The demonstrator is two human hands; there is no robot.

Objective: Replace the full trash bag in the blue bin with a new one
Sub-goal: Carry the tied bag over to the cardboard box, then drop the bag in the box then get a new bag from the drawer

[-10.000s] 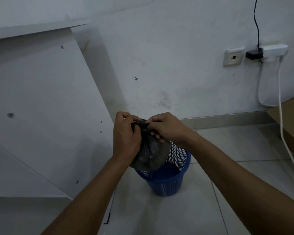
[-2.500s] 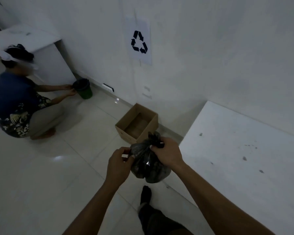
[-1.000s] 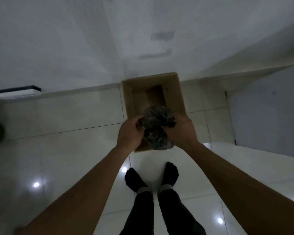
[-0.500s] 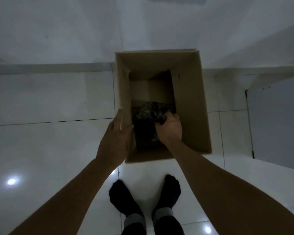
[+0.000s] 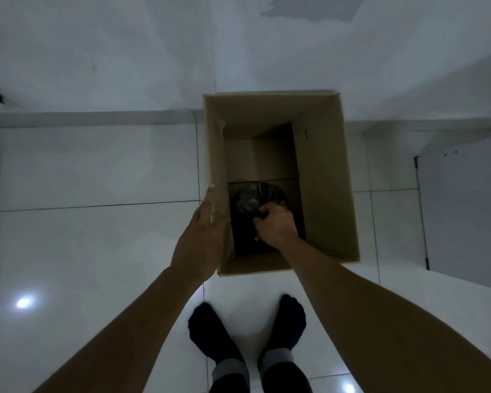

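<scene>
- White glossy floor tiles [image 5: 97, 251] are filling most of the view and reflecting a few bright spots of light.
- A pale wall [image 5: 125, 52] is running across the top, meeting the floor at a low skirting.
- An open cardboard box [image 5: 323, 194] is standing on the floor against that wall.
- A white panel [image 5: 465, 208] is lying to the right of the box.
- 2 feet in dark socks [image 5: 210, 333] are standing just in front of the box.
- The left hand [image 5: 203, 239] is resting flat against the outside of the box's left wall, with its fingers straight and together.
- The right hand [image 5: 277, 225] is reaching down inside the box, with its fingers curling round the bag's gathered top.
- The black trash bag [image 5: 255, 197] is sitting at the bottom of the box, under the right hand.
</scene>
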